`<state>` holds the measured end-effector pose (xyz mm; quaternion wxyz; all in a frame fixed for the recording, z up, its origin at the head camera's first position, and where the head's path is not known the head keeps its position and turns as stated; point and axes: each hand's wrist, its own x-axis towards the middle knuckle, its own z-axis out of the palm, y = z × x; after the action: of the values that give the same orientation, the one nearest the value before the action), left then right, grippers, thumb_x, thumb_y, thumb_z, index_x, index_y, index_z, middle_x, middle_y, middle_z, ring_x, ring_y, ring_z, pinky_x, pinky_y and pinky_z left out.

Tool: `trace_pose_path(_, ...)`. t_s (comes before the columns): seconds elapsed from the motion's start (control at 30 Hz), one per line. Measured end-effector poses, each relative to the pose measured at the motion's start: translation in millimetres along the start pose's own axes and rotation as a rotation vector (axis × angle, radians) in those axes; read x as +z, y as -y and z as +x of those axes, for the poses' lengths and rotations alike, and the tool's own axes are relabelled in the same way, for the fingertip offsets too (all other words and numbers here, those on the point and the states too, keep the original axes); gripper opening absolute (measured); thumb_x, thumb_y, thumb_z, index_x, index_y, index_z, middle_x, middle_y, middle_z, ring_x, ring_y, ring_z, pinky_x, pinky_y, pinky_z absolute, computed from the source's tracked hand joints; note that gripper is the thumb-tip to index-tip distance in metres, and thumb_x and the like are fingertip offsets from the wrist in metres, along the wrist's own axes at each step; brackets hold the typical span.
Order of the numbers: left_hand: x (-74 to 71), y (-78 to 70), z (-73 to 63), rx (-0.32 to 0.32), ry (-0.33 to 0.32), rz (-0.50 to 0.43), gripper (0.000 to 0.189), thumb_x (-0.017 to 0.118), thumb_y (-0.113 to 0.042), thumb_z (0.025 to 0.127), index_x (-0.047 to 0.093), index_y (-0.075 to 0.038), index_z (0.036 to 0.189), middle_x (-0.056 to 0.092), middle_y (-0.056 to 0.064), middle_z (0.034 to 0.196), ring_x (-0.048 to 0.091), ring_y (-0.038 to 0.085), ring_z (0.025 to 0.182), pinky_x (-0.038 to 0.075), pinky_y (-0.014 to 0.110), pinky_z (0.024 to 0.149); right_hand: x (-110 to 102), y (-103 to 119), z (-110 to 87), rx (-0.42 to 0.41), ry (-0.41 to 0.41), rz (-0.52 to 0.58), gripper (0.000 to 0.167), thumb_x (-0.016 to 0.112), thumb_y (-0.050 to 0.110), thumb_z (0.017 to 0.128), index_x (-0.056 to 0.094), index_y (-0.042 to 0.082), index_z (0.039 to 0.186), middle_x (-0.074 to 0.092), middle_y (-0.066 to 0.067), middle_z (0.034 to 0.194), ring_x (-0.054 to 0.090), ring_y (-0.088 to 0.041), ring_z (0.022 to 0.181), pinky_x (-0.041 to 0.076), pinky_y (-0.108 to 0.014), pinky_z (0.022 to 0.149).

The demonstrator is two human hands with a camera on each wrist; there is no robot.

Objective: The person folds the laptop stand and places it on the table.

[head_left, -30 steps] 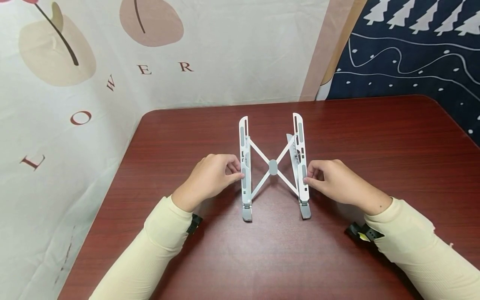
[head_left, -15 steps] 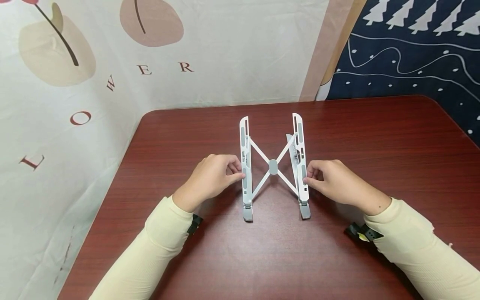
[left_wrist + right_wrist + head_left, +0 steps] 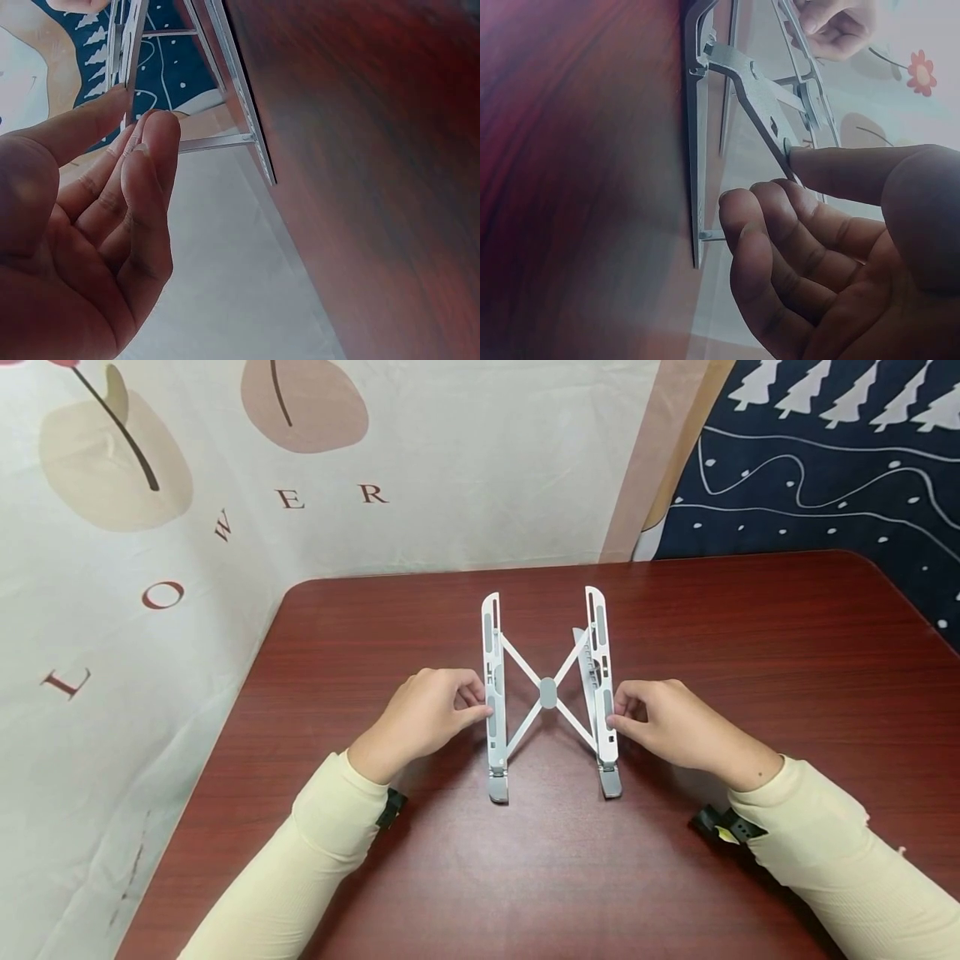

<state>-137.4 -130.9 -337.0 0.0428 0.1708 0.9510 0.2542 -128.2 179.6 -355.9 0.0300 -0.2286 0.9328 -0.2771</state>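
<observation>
Currently, the left hand (image 3: pixel 423 718) and right hand (image 3: pixel 671 718), fingers (image 3: pixel 471 687) narrowed, pinch opposite rails (image 3: pixel 492 647) of the folding stand (image 3: pixel 548 693), which sits nearer the far edge of the worktop (image 3: pixel 555 868) than the right. If one hand pushed harder, uneven force could skew the crossed struts (image 3: pixel 523 729) or slide the feet (image 3: pixel 611 783).

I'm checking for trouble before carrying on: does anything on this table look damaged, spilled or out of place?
Nothing stands out. The stand sits on the table with no visible break or spill; the left hand and right hand each pinch one side.
</observation>
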Motion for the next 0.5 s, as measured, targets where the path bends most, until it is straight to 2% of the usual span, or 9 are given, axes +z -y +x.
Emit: trace_pose_path(0.5, 2.0, -2.0, -0.9, -0.001, 0.010, 0.019, 0.013, 0.077, -0.031, 0.087, 0.068, -0.022, 0.087, 0.073, -0.012, 0.082, 0.062, 0.002, 0.068, 0.048, 0.031, 0.072, 2.1, 2.6, -0.7, 0.001, 0.004, 0.010, 0.016, 0.072, 0.011, 0.088, 0.060, 0.014, 0.077, 0.060, 0.006, 0.066, 0.053, -0.007, 0.061, 0.044, -0.024, 0.059)
